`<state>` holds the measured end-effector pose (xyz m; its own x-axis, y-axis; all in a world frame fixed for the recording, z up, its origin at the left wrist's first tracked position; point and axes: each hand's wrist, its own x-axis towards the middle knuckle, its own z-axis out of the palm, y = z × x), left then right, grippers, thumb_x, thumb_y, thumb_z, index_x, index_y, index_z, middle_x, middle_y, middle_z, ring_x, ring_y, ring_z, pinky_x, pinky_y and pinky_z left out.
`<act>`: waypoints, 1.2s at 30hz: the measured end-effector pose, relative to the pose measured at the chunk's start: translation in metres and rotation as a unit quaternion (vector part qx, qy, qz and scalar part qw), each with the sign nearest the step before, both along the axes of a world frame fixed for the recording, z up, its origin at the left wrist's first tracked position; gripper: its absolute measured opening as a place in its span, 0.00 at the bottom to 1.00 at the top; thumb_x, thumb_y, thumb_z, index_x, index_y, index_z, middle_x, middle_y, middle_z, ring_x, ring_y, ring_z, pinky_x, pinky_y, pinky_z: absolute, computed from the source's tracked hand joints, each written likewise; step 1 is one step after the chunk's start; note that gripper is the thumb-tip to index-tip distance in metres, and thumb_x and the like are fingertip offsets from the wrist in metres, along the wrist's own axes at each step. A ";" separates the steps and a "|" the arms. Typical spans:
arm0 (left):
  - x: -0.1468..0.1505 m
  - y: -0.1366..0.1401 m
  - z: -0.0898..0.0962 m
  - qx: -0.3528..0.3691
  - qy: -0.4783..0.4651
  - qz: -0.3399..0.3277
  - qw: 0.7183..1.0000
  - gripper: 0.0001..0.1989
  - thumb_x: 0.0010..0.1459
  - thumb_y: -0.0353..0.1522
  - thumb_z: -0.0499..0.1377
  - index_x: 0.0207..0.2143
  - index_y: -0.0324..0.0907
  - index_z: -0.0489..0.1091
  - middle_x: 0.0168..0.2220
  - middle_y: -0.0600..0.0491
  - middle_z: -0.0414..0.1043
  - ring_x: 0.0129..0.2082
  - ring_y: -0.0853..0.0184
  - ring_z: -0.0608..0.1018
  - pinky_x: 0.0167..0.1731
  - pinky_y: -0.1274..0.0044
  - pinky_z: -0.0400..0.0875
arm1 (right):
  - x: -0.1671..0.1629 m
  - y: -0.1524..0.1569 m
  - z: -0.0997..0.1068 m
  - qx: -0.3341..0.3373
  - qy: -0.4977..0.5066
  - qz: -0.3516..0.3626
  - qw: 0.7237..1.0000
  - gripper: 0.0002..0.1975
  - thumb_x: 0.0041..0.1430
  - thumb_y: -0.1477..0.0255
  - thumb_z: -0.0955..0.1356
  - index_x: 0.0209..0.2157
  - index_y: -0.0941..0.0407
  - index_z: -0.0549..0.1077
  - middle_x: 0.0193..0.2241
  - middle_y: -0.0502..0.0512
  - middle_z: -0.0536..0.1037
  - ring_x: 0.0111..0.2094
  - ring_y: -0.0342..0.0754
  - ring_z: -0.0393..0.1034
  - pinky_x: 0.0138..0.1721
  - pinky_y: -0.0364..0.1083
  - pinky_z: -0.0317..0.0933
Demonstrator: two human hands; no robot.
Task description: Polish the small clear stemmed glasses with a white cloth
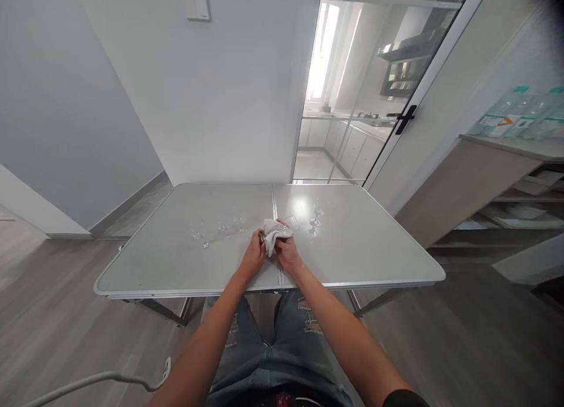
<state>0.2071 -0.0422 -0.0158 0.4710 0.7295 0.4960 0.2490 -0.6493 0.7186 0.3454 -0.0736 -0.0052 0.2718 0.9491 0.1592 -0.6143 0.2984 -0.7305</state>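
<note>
Above the near middle of the table, my left hand [254, 254] is closed on the base end of a clear drinking glass; only bits of it show. My right hand [287, 251] is closed around a white cloth [272, 231] that is bunched over the glass. A transparent edge [291, 222], seemingly the glass's bowl, shows just past the cloth. To the right stands a clear stemmed glass [316, 219]. Several more clear glasses [227, 228] are on the left half, their outlines hard to make out.
The folding table [361, 242] has a pale top, a metal rim and a centre seam. Behind it are a white wall and a glass door [343, 101]. Plastic bottles [506, 116] stand on a shelf unit [480, 184] at right. A white cable [101, 377] crosses the lower left.
</note>
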 end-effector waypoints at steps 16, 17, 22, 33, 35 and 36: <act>0.004 -0.005 0.002 0.006 0.017 -0.027 0.999 0.26 0.61 0.22 0.49 0.61 0.40 0.52 0.51 0.43 0.62 0.48 0.63 0.71 0.51 0.68 0.69 | -0.001 0.005 -0.005 0.009 -0.031 -0.075 0.997 0.16 0.46 0.72 0.78 0.37 0.54 0.74 0.33 0.47 0.78 0.35 0.44 0.72 0.40 0.43 0.67; 0.003 -0.005 0.002 0.005 0.011 -0.021 1.000 0.26 0.61 0.22 0.49 0.62 0.40 0.52 0.51 0.43 0.62 0.47 0.64 0.71 0.51 0.68 0.69 | -0.002 0.005 -0.005 0.011 -0.028 -0.066 0.997 0.17 0.45 0.73 0.78 0.38 0.53 0.74 0.34 0.47 0.79 0.37 0.44 0.73 0.42 0.43 0.68; 0.002 -0.003 0.002 -0.006 -0.002 0.000 1.000 0.20 0.66 0.28 0.50 0.59 0.41 0.53 0.50 0.44 0.64 0.46 0.64 0.71 0.50 0.69 0.68 | 0.002 0.003 -0.004 0.005 0.020 -0.031 0.999 0.19 0.45 0.74 0.76 0.41 0.51 0.75 0.38 0.48 0.80 0.39 0.45 0.75 0.43 0.44 0.69; 0.001 -0.003 -0.001 0.017 0.014 0.002 1.000 0.20 0.68 0.30 0.49 0.61 0.40 0.52 0.52 0.42 0.62 0.47 0.65 0.71 0.50 0.70 0.68 | 0.010 0.003 -0.007 -0.007 0.055 -0.056 0.997 0.16 0.46 0.68 0.77 0.38 0.51 0.75 0.33 0.49 0.80 0.36 0.48 0.75 0.40 0.47 0.69; 0.002 -0.004 0.000 0.032 0.024 -0.013 0.999 0.23 0.65 0.25 0.49 0.62 0.41 0.51 0.53 0.42 0.61 0.48 0.64 0.71 0.51 0.69 0.69 | 0.007 0.004 -0.006 -0.005 0.049 -0.040 0.998 0.18 0.45 0.72 0.77 0.40 0.51 0.74 0.34 0.47 0.80 0.36 0.46 0.74 0.40 0.45 0.69; 0.003 -0.005 0.001 0.039 0.030 -0.021 0.999 0.26 0.63 0.22 0.49 0.62 0.41 0.52 0.53 0.42 0.61 0.50 0.64 0.70 0.51 0.69 0.69 | 0.005 0.004 -0.006 0.001 0.044 -0.042 0.998 0.19 0.45 0.73 0.77 0.41 0.50 0.74 0.35 0.46 0.79 0.37 0.45 0.74 0.40 0.44 0.68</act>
<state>0.2098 -0.0467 -0.0149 0.5302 0.6687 0.5213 0.2612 -0.7138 0.6499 0.3508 -0.0696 -0.0110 0.3626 0.9225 0.1325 -0.6485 0.3519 -0.6750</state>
